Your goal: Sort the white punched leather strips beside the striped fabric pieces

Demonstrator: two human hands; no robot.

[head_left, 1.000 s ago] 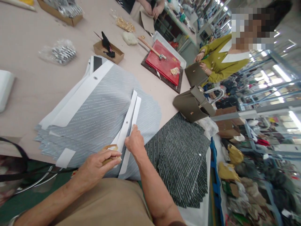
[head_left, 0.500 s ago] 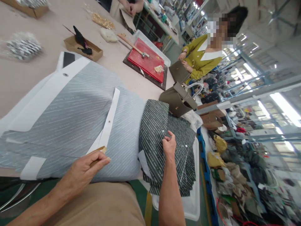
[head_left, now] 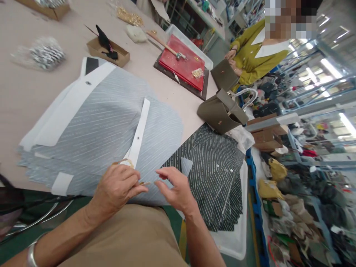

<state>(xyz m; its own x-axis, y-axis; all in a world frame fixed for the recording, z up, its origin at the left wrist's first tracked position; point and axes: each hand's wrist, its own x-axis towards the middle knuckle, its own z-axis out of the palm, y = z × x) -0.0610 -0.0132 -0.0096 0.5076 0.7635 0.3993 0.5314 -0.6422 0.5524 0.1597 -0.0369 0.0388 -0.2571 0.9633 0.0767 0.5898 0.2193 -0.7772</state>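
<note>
My left hand is closed on a tan, curved strip, perhaps a small roll of tape; the fingers hide most of it. A thin light end shows at its fingertips. Just right of them, my right hand has thumb and fingers apart and holds nothing. Below both hands lies a stack of pale grey-blue striped fabric pieces with a white snap strip across the top one. To the right, dark striped fabric pieces with small round snaps lie fanned over a white plastic tray.
An olive handbag stands at the table's right edge. Behind it are a red pad with a hammer on it, a cardboard box and a bag of silver parts. Across the table, a person in a mustard top holds another olive bag.
My right hand has moved left from the dark fabric to beside my left hand. A dark piece has swung or slid over the stack's edge. My left hand still grips the tan strip.
</note>
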